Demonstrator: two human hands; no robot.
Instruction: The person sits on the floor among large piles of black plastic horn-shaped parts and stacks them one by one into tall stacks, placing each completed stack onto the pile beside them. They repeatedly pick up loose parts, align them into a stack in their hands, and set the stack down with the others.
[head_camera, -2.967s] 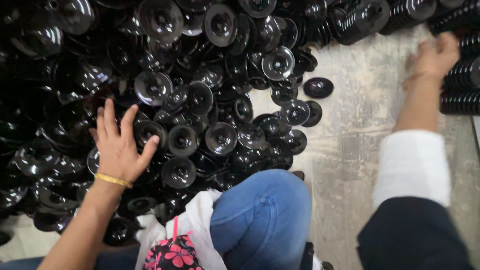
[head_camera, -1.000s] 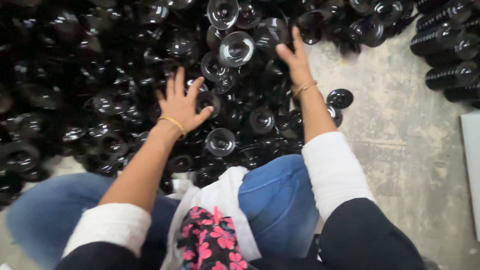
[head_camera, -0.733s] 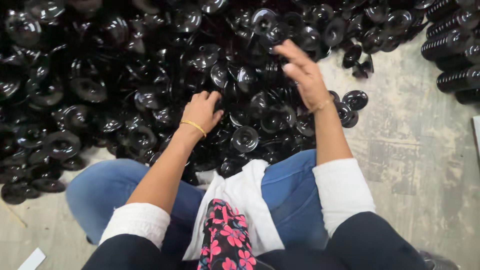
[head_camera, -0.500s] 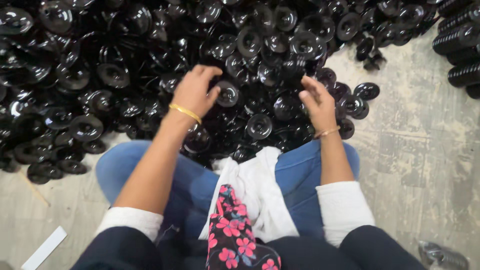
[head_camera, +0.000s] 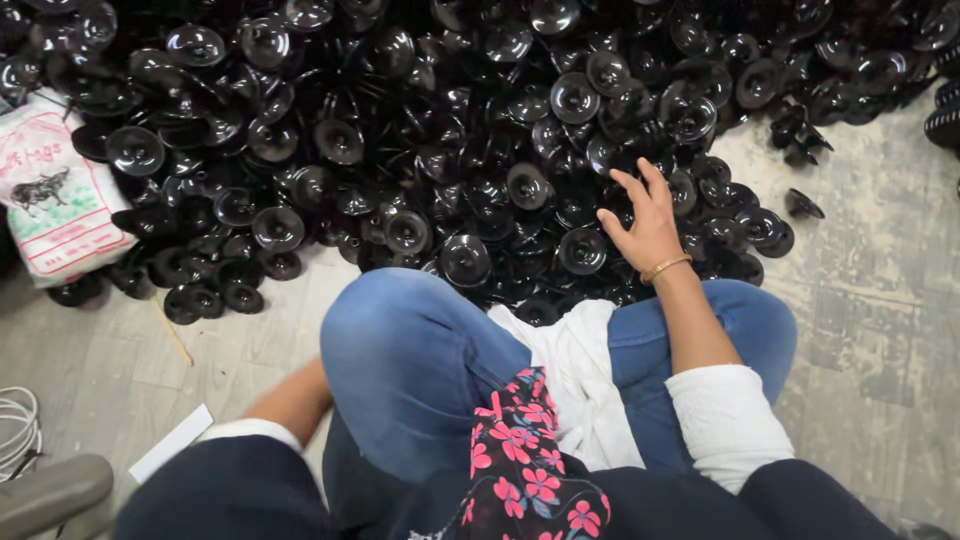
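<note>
Black plastic discs (head_camera: 470, 150) heaped on the floor (head_camera: 880, 300) | right hand (head_camera: 643, 222) open, fingers spread, touching the heap's near edge | left hand hidden behind the knee (head_camera: 400, 350), state unclear.

the left hand is hiding behind the raised knee (head_camera: 410, 360), so only its forearm (head_camera: 290, 400) is showing and its grip is staying unknown. the pile (head_camera: 450, 130) of black discs is running off the top and both sides. the sack (head_camera: 50, 190) is getting cut by the left edge, as is the white cable (head_camera: 15, 435). the right hand (head_camera: 640, 220) is covering the discs beneath it.
</note>
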